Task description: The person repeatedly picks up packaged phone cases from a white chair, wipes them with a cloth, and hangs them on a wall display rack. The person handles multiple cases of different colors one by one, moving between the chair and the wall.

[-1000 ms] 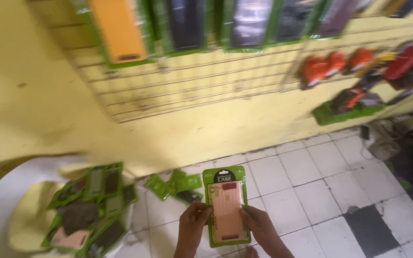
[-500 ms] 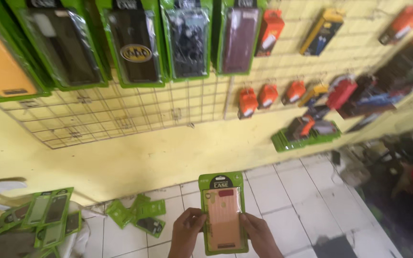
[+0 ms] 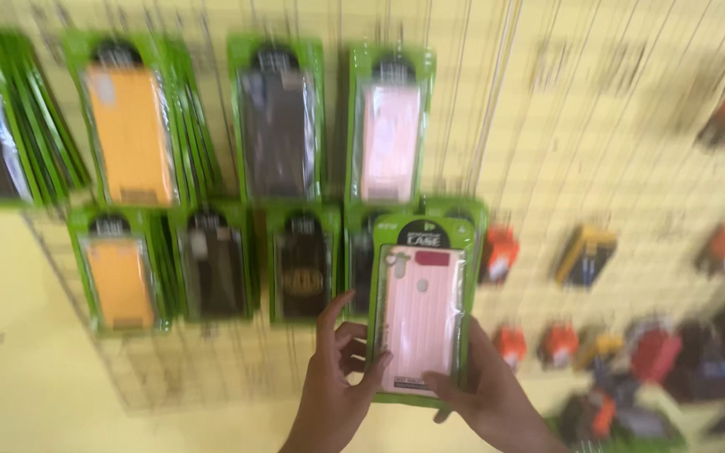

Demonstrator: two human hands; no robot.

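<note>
Pink phone case in a green pack (image 3: 419, 315), held upright at about 6 o'clock of the view, right in front of the wire rack (image 3: 547, 109) on the yellow wall (image 3: 10, 335). Left hand (image 3: 337, 382) at the pack's 8 o'clock, thumb pressed on the front of the lower left corner, other fingers spread loosely behind and beside it. Right hand (image 3: 484, 390) at 4 o'clock, thumb on the lower front edge, rest of the fingers wrapped behind the pack. Both partly closed around the lower corners, gripping nothing else.

Judging by the pose: lifting the pack up to the rack for hanging, probably below another pink case (image 3: 389, 138) at 12 o'clock. Next, probably, lining up the pack's top hole with a free hook.

Around it: black cases (image 3: 277, 126) at 11 o'clock, orange cases (image 3: 132, 138) at 10 o'clock, small red and orange items (image 3: 560, 344) at 3 o'clock.

Hard to make out: whole view smeared by motion. No hook visible, nor the pack's hang hole. Impossible to tell whether the pack touches the rack. Wrists cut off by the bottom edge.
</note>
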